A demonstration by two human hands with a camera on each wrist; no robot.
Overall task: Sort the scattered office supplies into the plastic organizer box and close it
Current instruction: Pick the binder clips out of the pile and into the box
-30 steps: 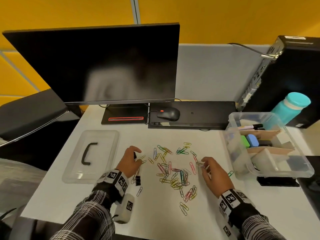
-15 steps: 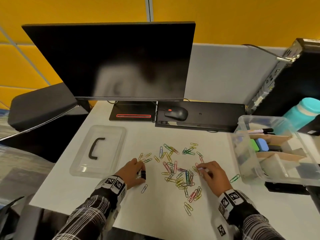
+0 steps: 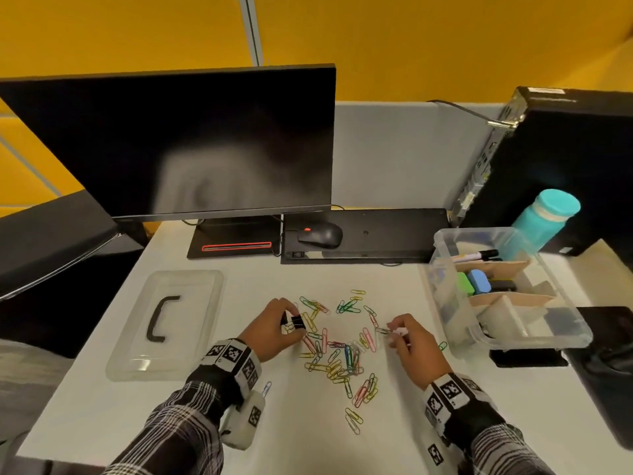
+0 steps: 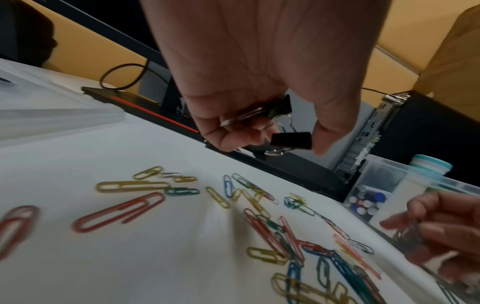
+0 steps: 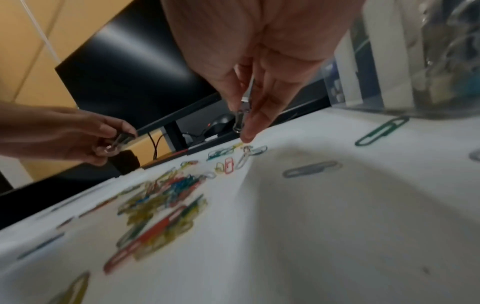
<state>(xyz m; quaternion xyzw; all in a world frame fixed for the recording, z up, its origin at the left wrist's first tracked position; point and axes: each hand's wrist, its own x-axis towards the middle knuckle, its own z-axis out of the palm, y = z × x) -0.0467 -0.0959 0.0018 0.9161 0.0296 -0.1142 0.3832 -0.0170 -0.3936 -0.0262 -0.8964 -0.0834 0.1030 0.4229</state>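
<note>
Several coloured paper clips (image 3: 342,354) lie scattered on the white desk between my hands. My left hand (image 3: 274,329) is lifted a little off the desk and grips black binder clips (image 3: 295,322) (image 4: 291,139) in its curled fingers. My right hand (image 3: 409,341) pinches silver paper clips (image 3: 383,331) (image 5: 242,117) between thumb and fingertips, just above the pile's right edge. The clear plastic organizer box (image 3: 445,269) stands uncovered at the right, with markers, erasers and cardboard dividers inside. Its clear lid (image 3: 164,323) with a black handle lies flat at the left.
A monitor (image 3: 191,145) on its stand, a black mouse (image 3: 320,234) and a keyboard (image 3: 376,234) fill the back of the desk. A computer tower (image 3: 561,159) and a teal bottle (image 3: 544,217) stand behind the box. A green clip (image 3: 443,345) lies beside the box.
My left hand picked up the black binder clips from the desk and raised them toward the pile. My right hand stays at the pile's right edge with its clips. The head camera shifted.
</note>
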